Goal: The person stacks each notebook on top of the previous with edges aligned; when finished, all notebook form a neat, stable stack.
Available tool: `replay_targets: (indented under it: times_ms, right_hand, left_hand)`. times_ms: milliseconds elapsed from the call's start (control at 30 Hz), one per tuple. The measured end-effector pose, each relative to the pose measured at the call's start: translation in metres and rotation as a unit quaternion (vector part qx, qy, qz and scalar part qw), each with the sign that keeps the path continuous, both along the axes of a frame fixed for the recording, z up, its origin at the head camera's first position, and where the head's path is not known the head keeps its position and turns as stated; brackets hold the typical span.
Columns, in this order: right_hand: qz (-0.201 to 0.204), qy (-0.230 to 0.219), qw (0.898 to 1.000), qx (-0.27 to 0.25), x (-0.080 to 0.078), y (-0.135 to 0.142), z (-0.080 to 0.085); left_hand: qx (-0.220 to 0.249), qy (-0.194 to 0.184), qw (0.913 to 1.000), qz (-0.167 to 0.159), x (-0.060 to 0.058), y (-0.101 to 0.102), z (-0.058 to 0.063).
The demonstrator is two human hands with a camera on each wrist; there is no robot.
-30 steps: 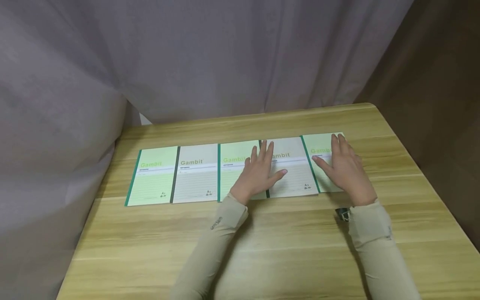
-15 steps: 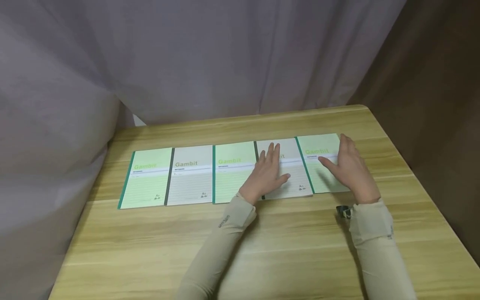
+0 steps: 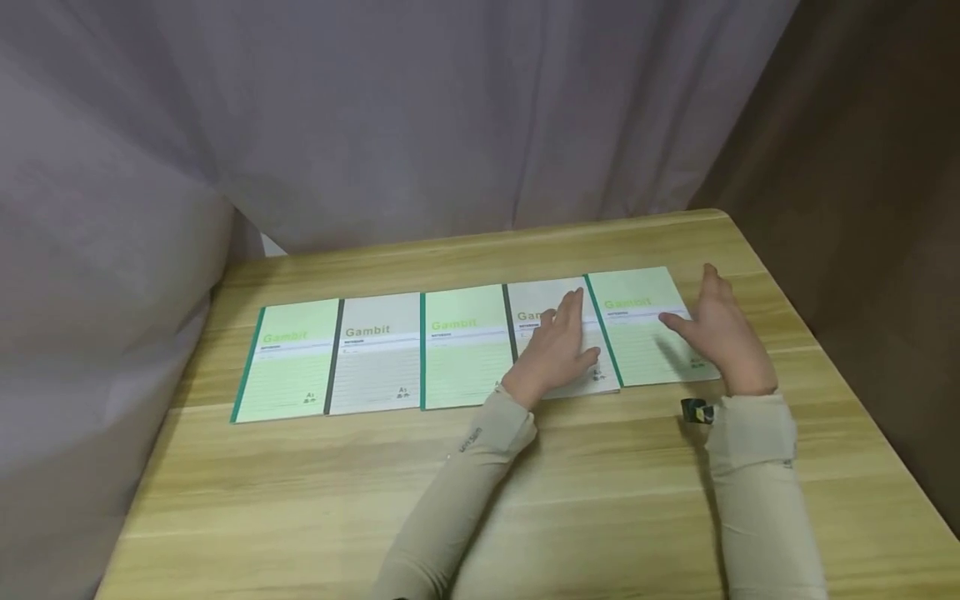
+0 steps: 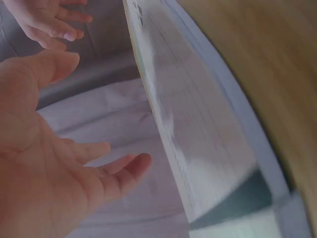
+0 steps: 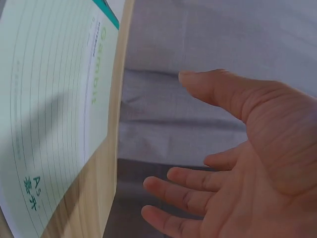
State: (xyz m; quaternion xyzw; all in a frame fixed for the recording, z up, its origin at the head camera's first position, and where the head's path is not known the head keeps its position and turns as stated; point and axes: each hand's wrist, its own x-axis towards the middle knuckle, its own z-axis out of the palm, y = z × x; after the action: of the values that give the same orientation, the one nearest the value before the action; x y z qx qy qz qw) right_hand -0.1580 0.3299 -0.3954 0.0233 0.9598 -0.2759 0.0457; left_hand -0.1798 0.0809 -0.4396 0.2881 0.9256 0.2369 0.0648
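Several Gambit notebooks lie flat in one row, alternating green and grey: a leftmost green notebook (image 3: 292,375), a grey notebook (image 3: 378,375), a middle green notebook (image 3: 463,362), a second grey notebook (image 3: 543,293) and a rightmost green notebook (image 3: 637,346). My left hand (image 3: 553,354) hovers over the second grey notebook with fingers extended and thumb apart, hiding part of its cover; a gap shows in the left wrist view. At the right side of the rightmost green notebook (image 5: 54,119) is my right hand (image 5: 247,163), fingers spread, holding nothing, thumb toward the cover.
The wooden table (image 3: 300,500) ends at a back edge against a grey curtain (image 3: 375,125). A brown surface (image 3: 885,292) borders the right side. A small dark object (image 3: 697,411) sits beside my right cuff.
Both hands have shifted right: the left from the middle green notebook onto the second grey one, the right off the rightmost green notebook's cover. The view has shifted slightly; the notebooks keep their row.
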Motion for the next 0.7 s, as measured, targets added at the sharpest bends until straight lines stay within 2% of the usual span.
replay_targets:
  times_ms: [233, 500, 700]
  right_hand:
    - [-0.005, -0.021, 1.0, -0.011, -0.001, 0.011, 0.003]
    - [-0.003, -0.045, 0.999, 0.0, 0.0, 0.021, -0.003]
    - [0.001, -0.062, 0.998, -0.004, 0.001, 0.024, -0.01]
  left_hand:
    - [0.053, -0.017, 0.9985, -0.002, 0.0, 0.014, 0.002]
    - [0.062, -0.065, 0.996, 0.006, 0.006, 0.029, 0.0]
    - [0.067, -0.082, 0.9938, 0.033, 0.006, 0.034, -0.003]
